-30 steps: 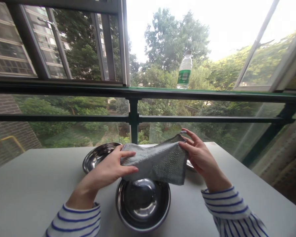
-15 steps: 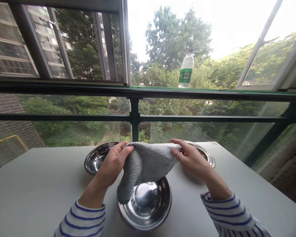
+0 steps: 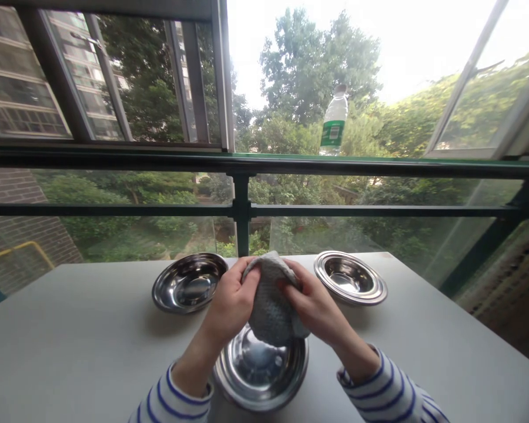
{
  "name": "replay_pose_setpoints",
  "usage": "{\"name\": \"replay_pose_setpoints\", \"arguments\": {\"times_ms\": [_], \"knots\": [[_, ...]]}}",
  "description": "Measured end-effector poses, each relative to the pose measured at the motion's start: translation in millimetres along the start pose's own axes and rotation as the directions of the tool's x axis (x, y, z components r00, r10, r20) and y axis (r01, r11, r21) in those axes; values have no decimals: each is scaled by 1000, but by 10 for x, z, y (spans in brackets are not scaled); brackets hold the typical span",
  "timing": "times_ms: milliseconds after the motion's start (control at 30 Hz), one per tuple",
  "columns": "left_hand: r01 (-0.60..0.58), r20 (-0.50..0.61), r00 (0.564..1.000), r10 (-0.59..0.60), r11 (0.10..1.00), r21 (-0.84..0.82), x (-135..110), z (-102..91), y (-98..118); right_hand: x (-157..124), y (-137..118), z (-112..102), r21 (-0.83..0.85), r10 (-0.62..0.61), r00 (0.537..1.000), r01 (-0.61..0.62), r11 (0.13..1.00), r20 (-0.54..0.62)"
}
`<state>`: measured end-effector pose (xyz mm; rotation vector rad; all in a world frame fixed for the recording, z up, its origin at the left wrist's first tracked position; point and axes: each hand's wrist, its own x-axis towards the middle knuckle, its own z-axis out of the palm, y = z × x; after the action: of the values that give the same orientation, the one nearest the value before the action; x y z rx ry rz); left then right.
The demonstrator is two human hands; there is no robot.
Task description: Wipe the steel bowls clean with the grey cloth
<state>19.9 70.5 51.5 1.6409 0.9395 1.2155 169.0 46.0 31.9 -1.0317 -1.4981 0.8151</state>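
Grey cloth (image 3: 273, 314): hung bunched between both hands, longer direction downward, overlapping the front steel bowl (image 3: 261, 390) in view; contact with it could not be told.
Left hand (image 3: 234, 294): thumb and fingers pinched its upper left edge.
Right hand (image 3: 311, 298): gripped the right edge; neither hand was nearer.

Near bowl (image 3: 261, 377) partly behind cloth (image 3: 271, 308)

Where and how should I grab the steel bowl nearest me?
Probably by its near rim, coming from your own side: the round bowl sits open side up with that edge exposed, while the gray cloth hides much of its far edge.
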Motion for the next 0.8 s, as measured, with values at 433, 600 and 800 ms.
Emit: {"name": "replay_pose_setpoints", "arguments": {"times_ms": [433, 600, 800], "knots": [[-9, 337, 941, 24, 999, -47, 32, -218, 11, 11, -97, -125, 145, 51, 999, -48, 988, -17], [34, 213, 977, -12, 994, -102, 41, -115, -76, 8, -72, -112, 134, 79, 996, -71, 988, -52], [15, 18, 1000, -16, 997, 80, 52, 31, -185, -46, -23, -65, -269, -164, 980, 130, 954, -111]]}}
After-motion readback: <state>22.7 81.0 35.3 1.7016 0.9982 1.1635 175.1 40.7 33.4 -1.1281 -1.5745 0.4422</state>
